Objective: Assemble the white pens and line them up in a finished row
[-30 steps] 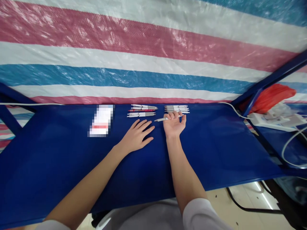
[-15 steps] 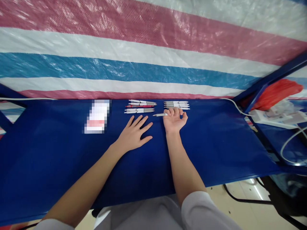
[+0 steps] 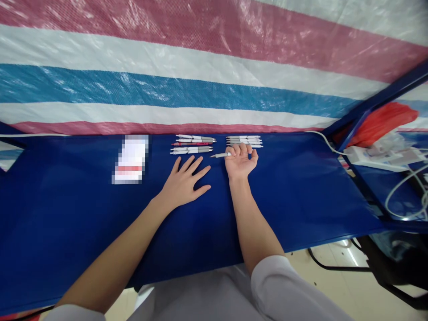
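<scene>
My left hand rests palm down on the blue table top, its fingers spread and nothing in it. My right hand lies palm up with its fingers curled. From the little-finger side of it a white and grey pen sticks out, tip pointing left; the curled fingers hide its other end. Just beyond my left fingertips lies a group of white and grey pens with a red pen among them. Another group of white and grey pens lies behind my right hand.
A blurred-out white, flat rectangular item lies to the left. Striped plastic sheeting hangs behind the table. At the right are a red plastic bag, a white power strip, white cables and a blue frame post.
The whole view has shifted slightly, so things sit a little higher and further left. Both hands and the pens keep about the same places relative to each other.
</scene>
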Demonstrator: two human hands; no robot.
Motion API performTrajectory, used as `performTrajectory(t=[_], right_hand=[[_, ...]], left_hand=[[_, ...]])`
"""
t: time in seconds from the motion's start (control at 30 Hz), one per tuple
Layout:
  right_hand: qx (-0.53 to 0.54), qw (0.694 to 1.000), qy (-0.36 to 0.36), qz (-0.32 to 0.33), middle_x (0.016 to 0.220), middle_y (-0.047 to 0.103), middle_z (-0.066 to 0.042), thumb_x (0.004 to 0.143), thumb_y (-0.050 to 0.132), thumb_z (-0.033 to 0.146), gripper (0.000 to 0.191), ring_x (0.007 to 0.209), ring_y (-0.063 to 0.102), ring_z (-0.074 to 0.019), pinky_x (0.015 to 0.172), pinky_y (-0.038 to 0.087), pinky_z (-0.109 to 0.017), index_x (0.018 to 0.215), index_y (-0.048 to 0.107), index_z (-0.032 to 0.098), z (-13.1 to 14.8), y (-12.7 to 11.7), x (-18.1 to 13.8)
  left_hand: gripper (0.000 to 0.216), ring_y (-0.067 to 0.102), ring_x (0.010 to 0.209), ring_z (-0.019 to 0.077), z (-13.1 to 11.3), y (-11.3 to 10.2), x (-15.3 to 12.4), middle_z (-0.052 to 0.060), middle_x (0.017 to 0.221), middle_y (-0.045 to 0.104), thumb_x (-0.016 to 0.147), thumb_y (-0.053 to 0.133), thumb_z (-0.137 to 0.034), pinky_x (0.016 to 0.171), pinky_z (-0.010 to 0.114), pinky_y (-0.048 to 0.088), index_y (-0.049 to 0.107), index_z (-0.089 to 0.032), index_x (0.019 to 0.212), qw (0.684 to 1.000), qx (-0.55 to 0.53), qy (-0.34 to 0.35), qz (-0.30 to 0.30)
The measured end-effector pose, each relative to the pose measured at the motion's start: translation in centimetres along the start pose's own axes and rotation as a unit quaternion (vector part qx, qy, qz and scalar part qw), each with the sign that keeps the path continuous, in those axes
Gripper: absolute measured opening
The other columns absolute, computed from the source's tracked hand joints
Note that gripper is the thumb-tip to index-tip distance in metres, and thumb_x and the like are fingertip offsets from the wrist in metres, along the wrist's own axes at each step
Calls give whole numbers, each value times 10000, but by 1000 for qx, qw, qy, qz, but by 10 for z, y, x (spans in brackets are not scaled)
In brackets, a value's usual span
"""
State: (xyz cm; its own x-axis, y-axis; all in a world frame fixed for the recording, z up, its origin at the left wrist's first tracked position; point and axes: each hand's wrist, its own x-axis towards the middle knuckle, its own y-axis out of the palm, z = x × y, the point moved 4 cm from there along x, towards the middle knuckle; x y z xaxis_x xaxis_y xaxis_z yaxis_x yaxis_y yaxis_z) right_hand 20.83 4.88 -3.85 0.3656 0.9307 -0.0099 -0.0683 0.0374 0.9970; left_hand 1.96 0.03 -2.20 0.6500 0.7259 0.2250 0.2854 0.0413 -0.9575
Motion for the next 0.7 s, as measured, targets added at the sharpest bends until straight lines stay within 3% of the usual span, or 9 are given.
performTrajectory(t=[0.7], right_hand=[[31,999,-8,-4,556,211,71,877,365,329,265,487,218,-116,477,304,-266,643,285,233,10,0,-7]], left_hand=[[584,314,1436,387,-1,1,2,129,1558,373,930,501,-527,1146,666,167,495,-249,1443,1000,16,-13,17]])
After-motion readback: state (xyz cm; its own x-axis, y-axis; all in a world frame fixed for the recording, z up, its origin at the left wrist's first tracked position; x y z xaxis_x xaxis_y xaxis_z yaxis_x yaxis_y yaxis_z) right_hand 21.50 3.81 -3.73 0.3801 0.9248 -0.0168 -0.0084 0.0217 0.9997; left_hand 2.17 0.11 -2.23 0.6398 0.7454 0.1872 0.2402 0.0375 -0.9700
